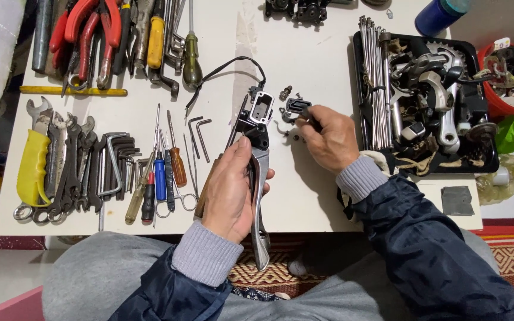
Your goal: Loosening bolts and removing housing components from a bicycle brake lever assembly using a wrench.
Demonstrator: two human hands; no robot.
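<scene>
The left hand [230,190] grips the opened brake lever [256,172] while the right hand [328,139] pinches its black cover [298,107], screws [285,93] lying loose on the table [316,59], reassembly not yet done.

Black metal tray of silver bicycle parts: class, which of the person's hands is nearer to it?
Right. The right hand lies just beside the black metal tray, on its left edge; the left hand is farther off, gripping the silver brake lever.
</scene>
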